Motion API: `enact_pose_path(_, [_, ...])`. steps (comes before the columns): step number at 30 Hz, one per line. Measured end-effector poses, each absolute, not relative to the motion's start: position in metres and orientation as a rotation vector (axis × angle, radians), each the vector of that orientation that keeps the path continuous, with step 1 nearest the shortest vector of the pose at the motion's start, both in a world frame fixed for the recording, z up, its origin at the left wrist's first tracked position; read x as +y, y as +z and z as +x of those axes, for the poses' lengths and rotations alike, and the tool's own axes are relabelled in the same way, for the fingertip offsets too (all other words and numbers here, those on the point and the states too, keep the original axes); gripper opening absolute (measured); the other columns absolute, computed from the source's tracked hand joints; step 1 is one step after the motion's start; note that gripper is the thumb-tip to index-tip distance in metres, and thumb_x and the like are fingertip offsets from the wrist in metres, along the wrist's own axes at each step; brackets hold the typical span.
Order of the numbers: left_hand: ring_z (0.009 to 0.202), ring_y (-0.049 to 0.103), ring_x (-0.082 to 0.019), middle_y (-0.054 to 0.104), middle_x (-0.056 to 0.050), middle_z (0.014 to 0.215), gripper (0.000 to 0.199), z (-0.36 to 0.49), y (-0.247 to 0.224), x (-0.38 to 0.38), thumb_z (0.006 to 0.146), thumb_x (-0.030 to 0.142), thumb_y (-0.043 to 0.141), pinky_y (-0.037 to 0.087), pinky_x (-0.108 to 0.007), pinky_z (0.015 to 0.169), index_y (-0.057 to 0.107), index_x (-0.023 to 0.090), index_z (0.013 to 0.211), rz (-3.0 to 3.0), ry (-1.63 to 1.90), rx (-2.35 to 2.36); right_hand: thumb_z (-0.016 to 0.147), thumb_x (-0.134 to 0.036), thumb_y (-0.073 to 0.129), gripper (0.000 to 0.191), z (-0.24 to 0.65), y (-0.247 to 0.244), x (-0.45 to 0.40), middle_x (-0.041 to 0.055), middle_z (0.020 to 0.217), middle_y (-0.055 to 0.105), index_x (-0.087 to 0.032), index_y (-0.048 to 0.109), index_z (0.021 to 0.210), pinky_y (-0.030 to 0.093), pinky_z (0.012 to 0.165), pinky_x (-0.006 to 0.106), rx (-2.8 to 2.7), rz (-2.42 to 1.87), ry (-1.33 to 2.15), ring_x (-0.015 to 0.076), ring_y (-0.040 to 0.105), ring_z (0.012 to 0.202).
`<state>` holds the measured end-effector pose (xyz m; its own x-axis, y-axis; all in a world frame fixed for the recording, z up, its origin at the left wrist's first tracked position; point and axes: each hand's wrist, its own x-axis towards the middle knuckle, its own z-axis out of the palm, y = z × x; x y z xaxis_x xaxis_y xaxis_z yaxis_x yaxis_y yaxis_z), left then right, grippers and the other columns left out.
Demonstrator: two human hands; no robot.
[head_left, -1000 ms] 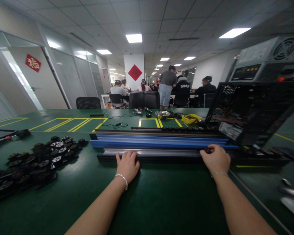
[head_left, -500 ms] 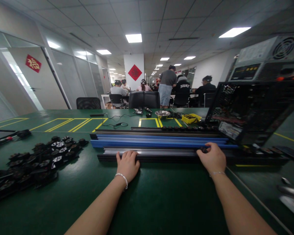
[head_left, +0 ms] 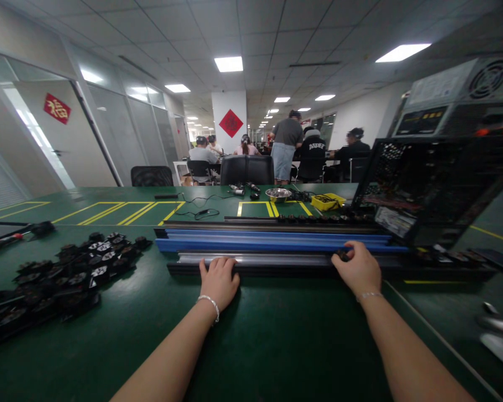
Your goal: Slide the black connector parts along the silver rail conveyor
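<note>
In the head view, the right hand [head_left: 362, 272] has moved a little to the left along the near black rail [head_left: 285, 271], its thumb and forefinger pinched on a small dark part [head_left: 342, 255] at the rail's top, while the left hand [head_left: 219, 283] has stayed put farther left, fingers draped over the same rail, though whether they clamp it I cannot tell. The rail lies on the green table [head_left: 293, 340], on the near side of a blue bar [head_left: 255, 244]; the shift suggests the part is being slid along it.
</note>
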<state>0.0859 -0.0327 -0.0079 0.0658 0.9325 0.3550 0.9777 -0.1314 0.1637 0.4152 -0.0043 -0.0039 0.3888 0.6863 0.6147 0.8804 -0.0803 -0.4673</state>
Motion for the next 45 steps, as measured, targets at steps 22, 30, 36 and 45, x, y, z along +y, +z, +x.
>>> enact_pose_path(22, [0.11,0.045,-0.021,0.059,-0.004,0.11,0.028,0.0841,-0.0105,-0.0309,0.078,0.029,0.043,0.006,-0.056,0.104,0.053,0.027,0.104,-2.213,-0.61,-1.961,0.065,-0.04,0.055,0.03,0.4126,-0.0085,-0.0013,-0.0013,0.07,0.051,-0.021,0.053,0.089,0.04,0.065,0.029,-1.569,-1.645,-0.273,0.0171,0.052,0.068])
enact_pose_path(30, [0.109,0.046,-0.021,0.059,-0.002,0.109,0.027,0.0851,-0.0094,-0.0316,0.078,0.029,0.043,0.008,-0.056,0.103,0.053,0.027,0.103,-2.206,-0.599,-1.953,0.08,-0.041,0.037,0.031,0.4145,-0.007,-0.003,0.0041,0.068,0.061,-0.019,0.057,0.089,0.04,0.072,0.035,-1.463,-1.836,-0.289,0.0198,0.055,0.066])
enact_pose_path(36, [0.11,0.046,-0.022,0.059,-0.003,0.11,0.028,0.0845,-0.0103,-0.0306,0.078,0.029,0.043,0.008,-0.056,0.104,0.053,0.027,0.104,-2.201,-0.59,-1.957,0.086,-0.034,0.025,0.043,0.415,-0.0088,-0.0033,0.0088,0.071,0.066,-0.018,0.064,0.077,0.034,0.089,0.04,-1.612,-1.95,-0.323,0.0208,0.058,0.074])
enact_pose_path(45, [0.11,0.046,-0.021,0.059,-0.003,0.11,0.028,0.0845,-0.0104,-0.0303,0.078,0.028,0.043,0.008,-0.057,0.104,0.053,0.027,0.104,-2.212,-0.61,-1.955,0.086,-0.034,0.025,0.044,0.4128,-0.0107,-0.0031,0.0059,0.08,0.068,-0.021,0.066,0.075,0.029,0.097,0.044,-1.734,-1.838,-0.229,0.0201,0.06,0.083])
